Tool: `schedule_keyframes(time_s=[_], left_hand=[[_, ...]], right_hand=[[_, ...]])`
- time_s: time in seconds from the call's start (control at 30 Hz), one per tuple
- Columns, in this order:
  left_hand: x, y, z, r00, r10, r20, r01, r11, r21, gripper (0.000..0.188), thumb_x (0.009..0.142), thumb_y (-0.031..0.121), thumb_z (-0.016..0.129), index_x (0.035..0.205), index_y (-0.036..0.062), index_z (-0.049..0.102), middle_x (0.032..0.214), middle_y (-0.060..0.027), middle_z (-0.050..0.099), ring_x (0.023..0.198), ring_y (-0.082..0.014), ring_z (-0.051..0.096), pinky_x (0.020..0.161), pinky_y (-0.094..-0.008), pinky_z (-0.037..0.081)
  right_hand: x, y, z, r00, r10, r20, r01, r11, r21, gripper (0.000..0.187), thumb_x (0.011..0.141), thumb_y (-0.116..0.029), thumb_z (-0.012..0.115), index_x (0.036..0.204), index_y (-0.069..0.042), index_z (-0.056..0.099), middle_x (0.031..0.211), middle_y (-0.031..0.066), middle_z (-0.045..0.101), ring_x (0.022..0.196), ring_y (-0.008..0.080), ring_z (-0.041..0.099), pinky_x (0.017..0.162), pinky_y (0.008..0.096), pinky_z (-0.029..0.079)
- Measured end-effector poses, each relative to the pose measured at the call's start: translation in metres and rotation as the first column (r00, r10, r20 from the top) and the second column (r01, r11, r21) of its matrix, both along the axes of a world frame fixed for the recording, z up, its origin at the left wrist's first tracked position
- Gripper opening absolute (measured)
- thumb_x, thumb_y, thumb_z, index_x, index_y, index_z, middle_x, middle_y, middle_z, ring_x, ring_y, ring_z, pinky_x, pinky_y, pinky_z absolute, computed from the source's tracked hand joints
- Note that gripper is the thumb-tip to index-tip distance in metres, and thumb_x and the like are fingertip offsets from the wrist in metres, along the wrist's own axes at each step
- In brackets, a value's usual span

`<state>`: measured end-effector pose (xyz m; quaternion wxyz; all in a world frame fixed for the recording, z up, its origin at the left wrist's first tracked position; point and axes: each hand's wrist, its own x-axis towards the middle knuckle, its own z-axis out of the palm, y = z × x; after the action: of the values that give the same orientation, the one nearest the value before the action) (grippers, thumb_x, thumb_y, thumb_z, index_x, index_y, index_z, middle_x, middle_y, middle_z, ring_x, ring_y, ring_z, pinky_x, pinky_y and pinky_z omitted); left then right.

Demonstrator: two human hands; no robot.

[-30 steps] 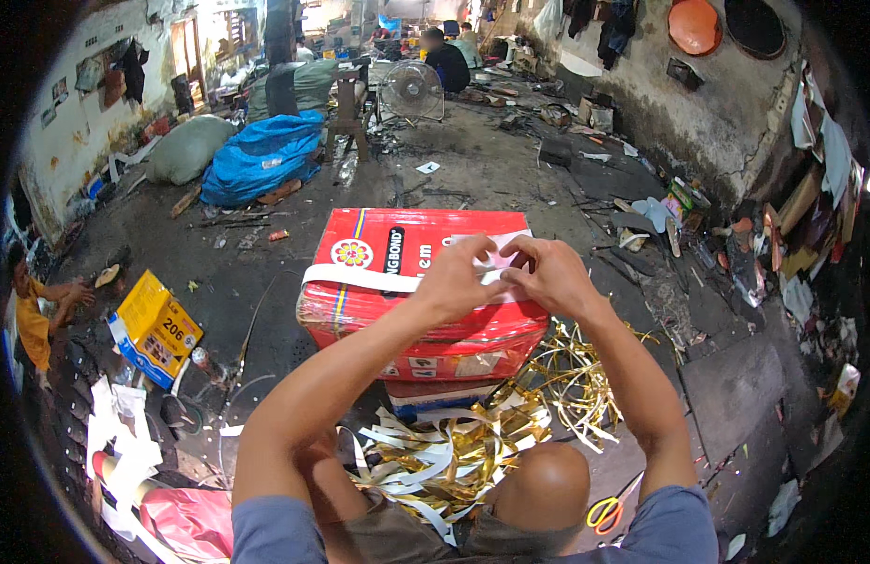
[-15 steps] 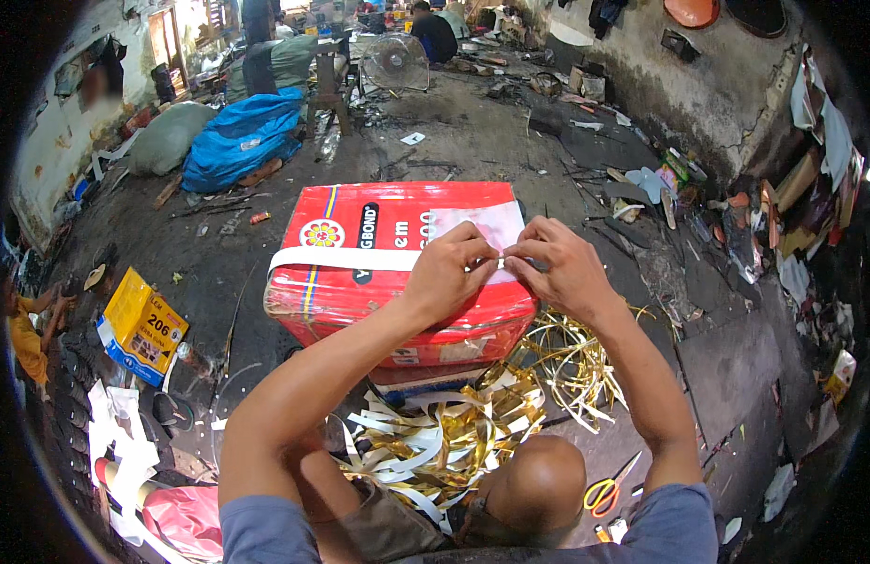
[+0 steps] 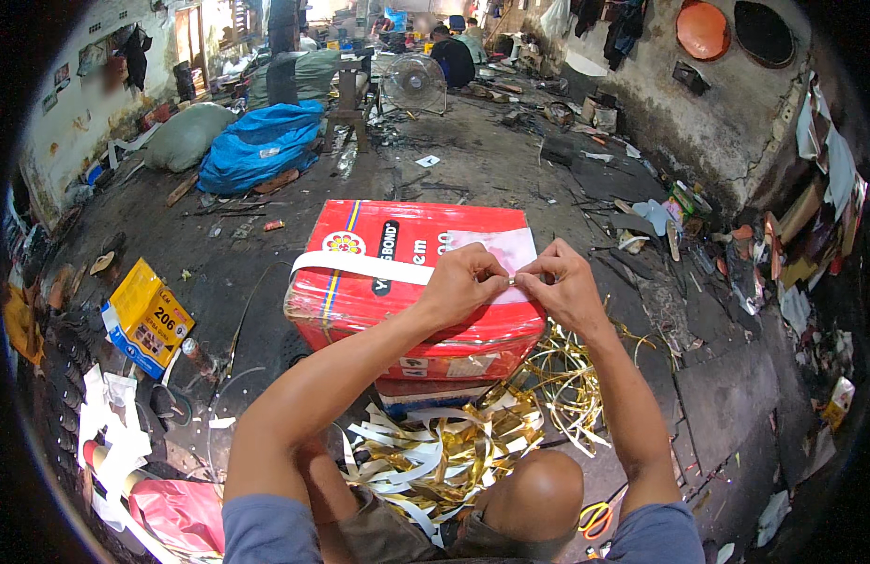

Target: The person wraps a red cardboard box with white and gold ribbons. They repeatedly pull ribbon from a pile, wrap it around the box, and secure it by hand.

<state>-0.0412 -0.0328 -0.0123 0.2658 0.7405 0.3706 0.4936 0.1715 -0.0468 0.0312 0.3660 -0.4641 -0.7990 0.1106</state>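
Observation:
A white strip [image 3: 364, 266] lies across the top of a red carton [image 3: 407, 324], and its right end runs under my left hand [image 3: 465, 285]. The fingers of that hand are pinched on the strip. Close beside it, my right hand [image 3: 559, 285] pinches the strip's small end, which shows between the two sets of fingertips. Below both hands a pale pink sheet [image 3: 496, 246] rests on the carton top. The carton sits on a lower blue and white support, mostly hidden.
Gold and white strips [image 3: 444, 456] are heaped before my knees, with more gold strips [image 3: 576, 395] to the right. Orange-handled scissors [image 3: 596, 519] lie by my right arm. A yellow bag [image 3: 148, 315] is at left. Further off are a blue sack [image 3: 261, 150], a fan [image 3: 413, 83] and seated people.
The view has tilted up slightly, so the scene sits lower and further right. Both hands keep pinching the strip close together, with little other change.

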Motion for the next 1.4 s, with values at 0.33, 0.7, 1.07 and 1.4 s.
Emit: schedule_keyframes(time_s=[0.33, 0.7, 1.07, 1.4], left_hand=[[0.006, 0.022, 0.029, 0.959, -0.058, -0.277, 0.047, 0.998, -0.049, 0.009, 0.076, 0.010, 0.073, 0.077, 0.0020, 0.076, 0.073, -0.0180, 0.072, 0.069, -0.0302, 0.072, 0.069, -0.0419, 0.057], [0.027, 0.012, 0.022, 0.989, -0.142, 0.045, 0.145, 0.986, -0.080, 0.017, 0.084, 0.014, 0.076, 0.079, -0.0016, 0.072, 0.076, -0.0098, 0.067, 0.070, -0.0145, 0.062, 0.065, -0.0332, 0.049], [0.040, 0.021, 0.018, 0.987, -0.160, 0.013, 0.160, 0.987, 0.019, 0.011, 0.085, 0.009, 0.075, 0.083, -0.0011, 0.074, 0.078, -0.0044, 0.067, 0.067, -0.0075, 0.060, 0.059, -0.0270, 0.047], [0.042, 0.025, 0.014, 0.983, -0.165, 0.081, 0.162, 0.986, 0.041, 0.007, 0.083, 0.004, 0.076, 0.082, -0.0031, 0.074, 0.078, -0.0069, 0.069, 0.068, -0.0104, 0.064, 0.063, -0.0270, 0.051]], right_hand=[[-0.007, 0.017, -0.030, 0.855, -0.147, -0.498, -0.036, 0.940, -0.339, 0.020, 0.079, -0.007, 0.075, 0.088, -0.009, 0.058, 0.067, -0.0074, 0.043, 0.058, 0.0041, 0.038, 0.049, 0.0256, 0.033], [0.010, 0.023, -0.055, 0.910, -0.075, -0.407, 0.023, 0.991, -0.131, 0.035, 0.103, -0.037, 0.067, 0.081, -0.012, 0.056, 0.066, -0.0048, 0.049, 0.058, 0.0055, 0.041, 0.051, 0.0275, 0.035], [0.007, -0.001, -0.061, 0.189, -0.470, -0.863, -0.626, 0.619, -0.474, 0.032, 0.103, -0.045, 0.066, 0.088, -0.019, 0.054, 0.062, -0.0088, 0.043, 0.039, 0.0030, 0.032, 0.035, 0.0217, 0.020], [-0.002, 0.061, -0.016, 0.902, -0.420, 0.102, 0.430, 0.898, -0.095, 0.055, 0.105, -0.049, 0.050, 0.087, 0.000, 0.066, 0.085, 0.0216, 0.071, 0.081, 0.0416, 0.070, 0.072, 0.0480, 0.054]])
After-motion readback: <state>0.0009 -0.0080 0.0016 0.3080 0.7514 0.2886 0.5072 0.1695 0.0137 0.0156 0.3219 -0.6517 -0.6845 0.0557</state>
